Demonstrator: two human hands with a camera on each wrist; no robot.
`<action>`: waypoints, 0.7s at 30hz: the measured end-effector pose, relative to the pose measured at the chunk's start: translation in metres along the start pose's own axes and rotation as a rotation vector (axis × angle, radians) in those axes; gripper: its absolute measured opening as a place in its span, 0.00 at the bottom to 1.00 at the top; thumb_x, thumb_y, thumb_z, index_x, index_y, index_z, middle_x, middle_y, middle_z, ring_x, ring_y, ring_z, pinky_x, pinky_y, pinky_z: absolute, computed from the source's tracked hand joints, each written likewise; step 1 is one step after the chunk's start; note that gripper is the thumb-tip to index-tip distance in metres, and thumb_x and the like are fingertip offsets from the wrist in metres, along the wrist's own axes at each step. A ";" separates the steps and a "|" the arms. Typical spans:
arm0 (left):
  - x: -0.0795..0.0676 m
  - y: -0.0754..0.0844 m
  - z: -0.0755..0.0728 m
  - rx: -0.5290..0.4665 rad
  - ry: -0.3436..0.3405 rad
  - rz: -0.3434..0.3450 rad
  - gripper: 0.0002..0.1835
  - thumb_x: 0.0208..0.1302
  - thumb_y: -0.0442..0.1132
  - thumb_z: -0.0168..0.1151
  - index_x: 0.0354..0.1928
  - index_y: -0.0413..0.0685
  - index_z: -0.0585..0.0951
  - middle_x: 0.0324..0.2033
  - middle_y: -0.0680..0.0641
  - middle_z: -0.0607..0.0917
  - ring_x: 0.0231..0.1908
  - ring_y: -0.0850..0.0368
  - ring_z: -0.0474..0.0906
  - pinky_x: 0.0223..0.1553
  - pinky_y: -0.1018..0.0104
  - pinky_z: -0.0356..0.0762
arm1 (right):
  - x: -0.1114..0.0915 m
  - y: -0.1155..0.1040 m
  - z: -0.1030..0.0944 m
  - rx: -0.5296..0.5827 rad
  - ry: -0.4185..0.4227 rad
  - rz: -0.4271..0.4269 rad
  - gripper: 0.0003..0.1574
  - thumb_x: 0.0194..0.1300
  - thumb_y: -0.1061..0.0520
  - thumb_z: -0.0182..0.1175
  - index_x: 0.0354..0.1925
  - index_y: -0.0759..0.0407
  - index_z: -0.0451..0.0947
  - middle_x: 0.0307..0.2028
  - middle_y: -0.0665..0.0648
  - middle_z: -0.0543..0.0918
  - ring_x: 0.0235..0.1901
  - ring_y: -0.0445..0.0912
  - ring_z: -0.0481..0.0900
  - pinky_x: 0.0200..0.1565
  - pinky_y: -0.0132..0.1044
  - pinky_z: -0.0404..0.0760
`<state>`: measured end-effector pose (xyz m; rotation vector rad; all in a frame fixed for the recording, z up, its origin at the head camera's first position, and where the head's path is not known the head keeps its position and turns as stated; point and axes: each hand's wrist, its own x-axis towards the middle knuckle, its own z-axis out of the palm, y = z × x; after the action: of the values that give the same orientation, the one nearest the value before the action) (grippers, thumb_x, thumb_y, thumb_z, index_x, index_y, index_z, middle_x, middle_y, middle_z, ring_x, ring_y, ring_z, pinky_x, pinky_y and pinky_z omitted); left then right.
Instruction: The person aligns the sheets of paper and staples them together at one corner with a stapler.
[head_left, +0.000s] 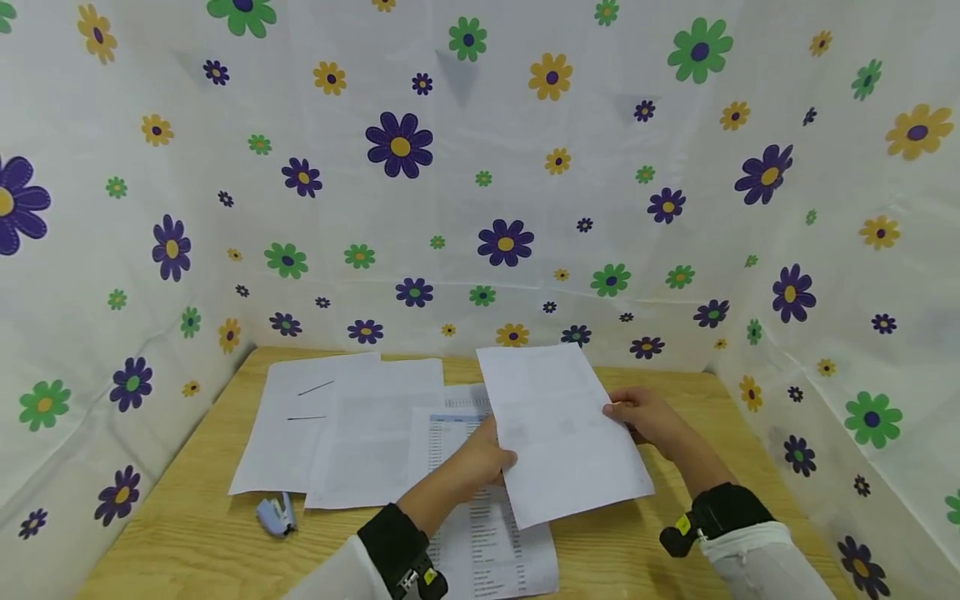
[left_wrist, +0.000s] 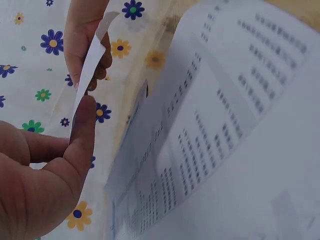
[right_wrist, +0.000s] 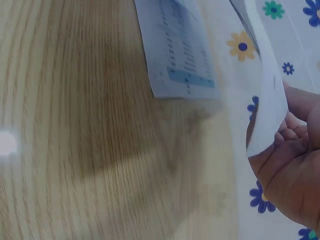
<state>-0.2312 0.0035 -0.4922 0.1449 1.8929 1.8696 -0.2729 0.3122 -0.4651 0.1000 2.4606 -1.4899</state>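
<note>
A white sheet of paper point(head_left: 566, 433) is held tilted above the table between both hands. Along its left edge my left hand point(head_left: 480, 457) pinches it, thumb on the near face. On the opposite edge my right hand point(head_left: 648, 419) grips it with thumb and fingers; the right wrist view shows the paper point(right_wrist: 270, 95) curving there. Below the raised sheet lie printed pages point(head_left: 487, 533) with table columns, partly covered by it and by my left arm. The left wrist view shows rows of print on these pages point(left_wrist: 195, 145) close up.
Two overlapping sheets point(head_left: 375, 442) lie at the left, the outer one point(head_left: 281, 450) bearing two thin dark lines. A light blue stapler point(head_left: 277, 515) rests near their lower edge. The wooden table point(head_left: 187, 533) meets a flower-patterned curtain point(head_left: 450, 208) at the back and sides.
</note>
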 end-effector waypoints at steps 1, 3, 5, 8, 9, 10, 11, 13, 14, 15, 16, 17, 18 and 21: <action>-0.001 0.001 -0.003 0.004 -0.013 0.001 0.38 0.70 0.24 0.55 0.77 0.41 0.52 0.59 0.35 0.78 0.49 0.44 0.86 0.44 0.51 0.87 | -0.001 -0.002 0.002 -0.007 0.001 -0.002 0.28 0.75 0.50 0.61 0.63 0.67 0.73 0.50 0.63 0.82 0.39 0.49 0.83 0.42 0.41 0.87; -0.003 0.004 -0.008 0.024 -0.025 0.001 0.37 0.70 0.24 0.55 0.77 0.40 0.53 0.58 0.35 0.78 0.50 0.44 0.86 0.44 0.51 0.87 | -0.002 -0.005 0.007 -0.010 0.011 0.001 0.26 0.75 0.50 0.61 0.61 0.66 0.73 0.48 0.62 0.82 0.38 0.49 0.82 0.40 0.41 0.87; -0.005 0.006 -0.012 0.048 -0.023 0.007 0.37 0.70 0.24 0.56 0.77 0.39 0.53 0.59 0.35 0.78 0.51 0.44 0.85 0.45 0.51 0.87 | -0.004 -0.008 0.012 -0.007 0.019 0.006 0.24 0.75 0.51 0.61 0.59 0.66 0.73 0.46 0.62 0.81 0.36 0.48 0.82 0.39 0.40 0.86; -0.008 0.008 -0.020 0.094 0.007 0.014 0.36 0.70 0.26 0.58 0.75 0.36 0.54 0.59 0.34 0.78 0.52 0.44 0.84 0.46 0.51 0.87 | -0.005 -0.010 0.018 0.014 0.016 0.008 0.22 0.75 0.52 0.61 0.57 0.66 0.73 0.43 0.61 0.81 0.35 0.48 0.82 0.38 0.41 0.87; -0.009 0.008 -0.023 0.106 0.027 0.011 0.36 0.70 0.27 0.59 0.75 0.35 0.55 0.59 0.34 0.78 0.51 0.45 0.84 0.46 0.52 0.87 | -0.006 -0.010 0.021 0.025 0.013 0.006 0.21 0.75 0.53 0.61 0.56 0.66 0.73 0.43 0.61 0.81 0.34 0.48 0.82 0.37 0.41 0.87; -0.010 0.010 -0.026 0.114 0.048 0.009 0.35 0.71 0.29 0.59 0.75 0.34 0.55 0.59 0.33 0.78 0.50 0.46 0.84 0.46 0.53 0.86 | -0.007 -0.011 0.023 0.031 0.006 -0.001 0.20 0.75 0.53 0.60 0.56 0.67 0.73 0.43 0.62 0.81 0.34 0.48 0.82 0.38 0.42 0.87; -0.011 0.011 -0.029 0.117 0.071 0.006 0.35 0.72 0.31 0.59 0.74 0.34 0.55 0.59 0.33 0.78 0.49 0.46 0.85 0.45 0.54 0.87 | -0.008 -0.012 0.024 0.042 0.000 -0.006 0.20 0.75 0.54 0.60 0.55 0.67 0.73 0.42 0.62 0.81 0.34 0.48 0.82 0.38 0.42 0.87; -0.013 0.013 -0.037 0.123 0.118 0.005 0.33 0.73 0.34 0.59 0.74 0.33 0.57 0.58 0.32 0.78 0.46 0.46 0.85 0.42 0.56 0.87 | -0.010 -0.014 0.028 0.062 -0.013 -0.015 0.18 0.76 0.55 0.60 0.54 0.67 0.73 0.42 0.62 0.81 0.33 0.48 0.83 0.37 0.42 0.87; -0.014 0.014 -0.040 0.125 0.144 0.004 0.33 0.74 0.35 0.59 0.74 0.33 0.58 0.58 0.32 0.79 0.45 0.47 0.85 0.41 0.57 0.87 | -0.011 -0.016 0.030 0.068 -0.025 -0.019 0.18 0.76 0.55 0.60 0.54 0.67 0.73 0.41 0.62 0.81 0.33 0.49 0.83 0.37 0.42 0.87; -0.015 0.016 -0.044 0.132 0.165 0.002 0.32 0.74 0.35 0.59 0.73 0.33 0.59 0.58 0.32 0.79 0.44 0.48 0.85 0.39 0.58 0.87 | -0.012 -0.017 0.032 0.070 -0.036 -0.021 0.17 0.76 0.55 0.59 0.54 0.67 0.73 0.40 0.62 0.82 0.32 0.49 0.82 0.36 0.42 0.87; -0.016 0.017 -0.047 0.145 0.183 0.004 0.31 0.74 0.35 0.59 0.73 0.33 0.60 0.58 0.32 0.79 0.43 0.49 0.85 0.38 0.59 0.87 | -0.013 -0.018 0.034 0.066 -0.051 -0.021 0.17 0.76 0.55 0.59 0.54 0.67 0.72 0.40 0.61 0.82 0.32 0.49 0.82 0.35 0.41 0.87; -0.018 0.018 -0.050 0.160 0.195 0.007 0.30 0.74 0.35 0.59 0.72 0.33 0.62 0.57 0.32 0.79 0.42 0.49 0.85 0.36 0.59 0.86 | -0.014 -0.020 0.036 0.067 -0.062 -0.020 0.17 0.76 0.56 0.59 0.54 0.67 0.72 0.40 0.61 0.82 0.31 0.49 0.82 0.34 0.41 0.86; -0.020 0.020 -0.053 0.177 0.206 0.008 0.29 0.73 0.34 0.60 0.71 0.33 0.63 0.56 0.32 0.80 0.41 0.49 0.85 0.35 0.59 0.86 | -0.015 -0.022 0.038 0.065 -0.074 -0.022 0.18 0.75 0.56 0.60 0.55 0.68 0.72 0.40 0.62 0.82 0.31 0.49 0.82 0.34 0.41 0.86; -0.025 0.025 -0.061 0.229 0.213 0.021 0.27 0.72 0.32 0.61 0.69 0.34 0.65 0.54 0.34 0.81 0.41 0.50 0.85 0.34 0.59 0.86 | -0.019 -0.028 0.045 0.068 -0.103 -0.024 0.23 0.74 0.57 0.61 0.61 0.68 0.72 0.43 0.63 0.83 0.32 0.50 0.83 0.34 0.41 0.86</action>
<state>-0.2391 -0.0608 -0.4644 0.0398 2.2562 1.7353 -0.2519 0.2612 -0.4562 0.0066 2.3393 -1.5491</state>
